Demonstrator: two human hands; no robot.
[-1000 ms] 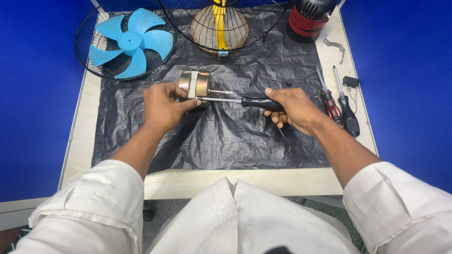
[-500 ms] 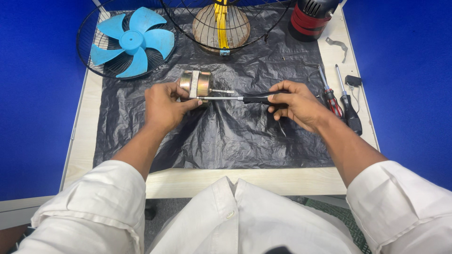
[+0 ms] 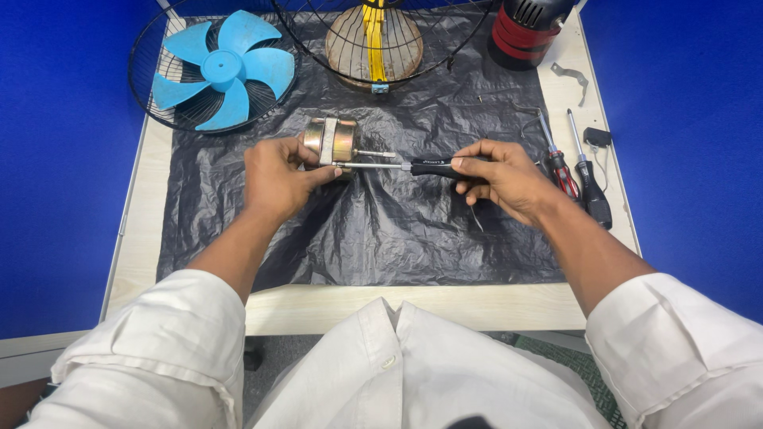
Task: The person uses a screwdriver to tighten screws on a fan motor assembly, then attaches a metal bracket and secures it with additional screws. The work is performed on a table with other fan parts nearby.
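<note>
- Two hands work over black plastic sheet [image 3: 381, 230] on table [image 3: 397, 306].
- left hand [image 3: 274, 176] fingers curled around small fan motor [image 3: 330, 140], held just above sheet, shaft pointing right.
- right hand [image 3: 501, 179] fingers wrapped on black-handled screwdriver [image 3: 397, 166], tip at motor casing.
- blue fan blade [image 3: 222, 67] in rear guard top left; front guard [image 3: 373, 36] top centre.
- two spare screwdrivers [image 3: 576, 171] just right of right hand.

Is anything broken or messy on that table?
Nothing looks spilled or broken, but the fan is in pieces: the blue blade lies in one grille, and the left hand holds the bare motor while the right hand works a screwdriver into it.
</note>
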